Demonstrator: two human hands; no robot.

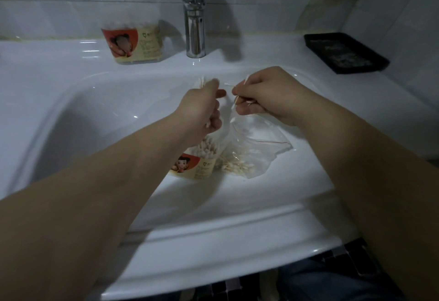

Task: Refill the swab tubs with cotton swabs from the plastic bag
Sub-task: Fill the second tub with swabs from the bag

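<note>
Over the white sink basin (107, 110) my left hand (202, 108) grips a bundle of cotton swabs (201, 82), whose tips stick out beyond the fingers. My right hand (263, 96) pinches a few swabs (245, 79) close beside it, just above the mouth of the clear plastic bag (256, 146). The bag lies in the basin with more swabs heaped at its lower end. An open swab tub (197, 160) with a red cartoon label stands in the basin under my left wrist, filled with upright swabs. A second tub (133, 43) stands on the ledge left of the tap.
A chrome tap (194, 15) rises at the back middle of the sink. A black tray (344, 52) sits on the ledge at the right. White tiled walls close in behind and to the right.
</note>
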